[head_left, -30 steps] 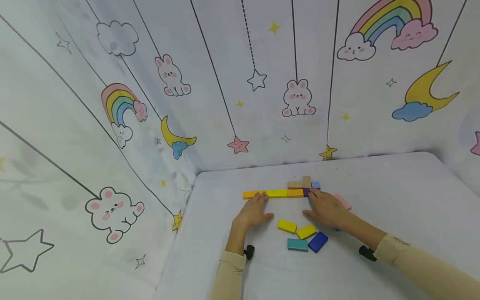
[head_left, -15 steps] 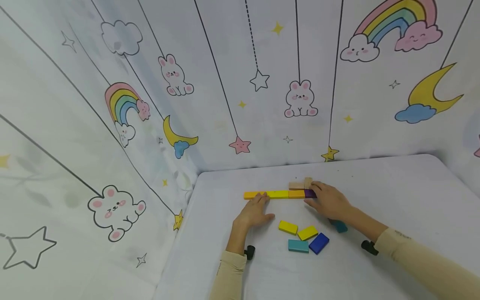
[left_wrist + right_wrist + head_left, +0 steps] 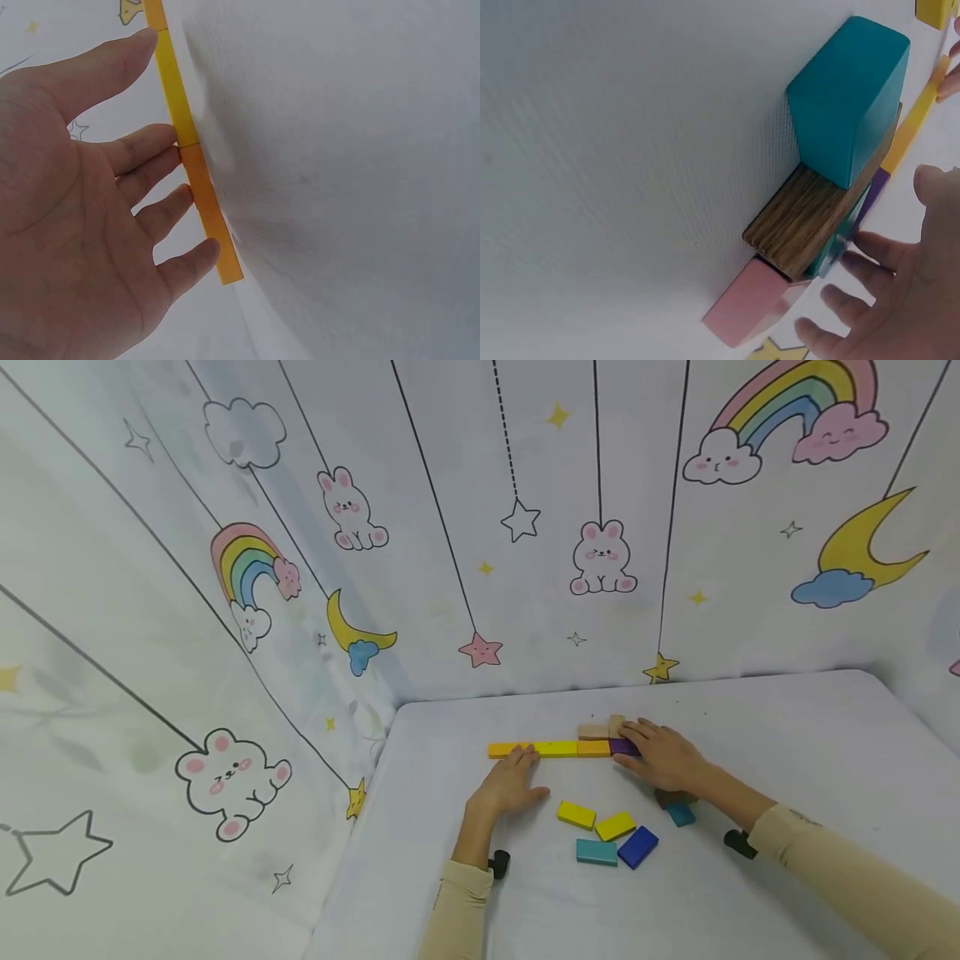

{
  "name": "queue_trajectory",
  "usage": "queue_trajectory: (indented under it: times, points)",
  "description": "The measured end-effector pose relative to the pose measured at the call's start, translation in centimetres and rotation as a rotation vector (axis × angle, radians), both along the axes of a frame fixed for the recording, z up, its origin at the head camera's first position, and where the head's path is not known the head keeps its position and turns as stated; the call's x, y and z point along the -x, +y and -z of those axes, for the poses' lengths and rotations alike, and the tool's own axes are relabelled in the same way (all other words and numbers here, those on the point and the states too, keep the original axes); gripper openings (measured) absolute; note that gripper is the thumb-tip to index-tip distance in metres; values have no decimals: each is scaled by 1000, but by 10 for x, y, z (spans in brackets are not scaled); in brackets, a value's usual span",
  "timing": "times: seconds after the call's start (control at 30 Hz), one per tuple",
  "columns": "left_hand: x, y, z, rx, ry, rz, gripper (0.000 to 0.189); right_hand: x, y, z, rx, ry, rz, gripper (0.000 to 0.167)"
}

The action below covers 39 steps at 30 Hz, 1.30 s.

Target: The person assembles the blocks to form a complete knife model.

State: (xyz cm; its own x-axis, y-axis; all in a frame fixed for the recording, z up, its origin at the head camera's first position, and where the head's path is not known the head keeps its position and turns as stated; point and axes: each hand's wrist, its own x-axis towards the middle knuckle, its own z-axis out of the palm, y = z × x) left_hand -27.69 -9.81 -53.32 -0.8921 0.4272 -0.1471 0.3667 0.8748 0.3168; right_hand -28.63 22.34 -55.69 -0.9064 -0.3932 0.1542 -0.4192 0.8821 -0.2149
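My left hand [image 3: 504, 787] rests its fingertips along a row of flat blocks. In the left wrist view those fingers are spread and touch the orange block [image 3: 204, 202] and the yellow block [image 3: 174, 82]. Further right, the row continues with another orange block [image 3: 593, 748] and a purple block [image 3: 624, 747]. My right hand [image 3: 666, 760] reaches to the purple end, its fingers extended and overlapping it and an upright wooden block [image 3: 616, 724]. Beside the right hand, its wrist view shows a teal block [image 3: 847, 105], a brown wooden block [image 3: 802, 217] and a pink block [image 3: 746, 300].
Two yellow blocks, one [image 3: 576, 815] left of the other [image 3: 615, 827], lie nearer the body. By them are a teal block [image 3: 597, 852] and a blue block [image 3: 638, 847]. A pale wooden block [image 3: 592, 732] stands behind the row. White cloth covers the table [image 3: 420, 827].
My right hand has shifted slightly rightward, uncovering more of the purple block and the teal and brown blocks under its wrist. It now hides the light blue and pink blocks. My left hand stays put.
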Motion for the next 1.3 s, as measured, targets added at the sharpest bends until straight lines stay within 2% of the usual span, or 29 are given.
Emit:
queue_trajectory:
  times: [0.33, 0.57, 0.93, 1.3]
  points:
    - [0, -1, 2, 6, 0, -9, 72, 1, 3, -5, -5, -43, -3, 65]
    - [1, -1, 5, 18, -1, -5, 72, 1, 9, -1, -7, -63, -13, 65]
    - [1, 0, 3, 43, 2, -11, 74, 2, 24, 6, 21, -26, -23, 67]
    - [0, -1, 2, 32, 4, -7, 74, -1, 26, -3, -8, -45, -20, 66]
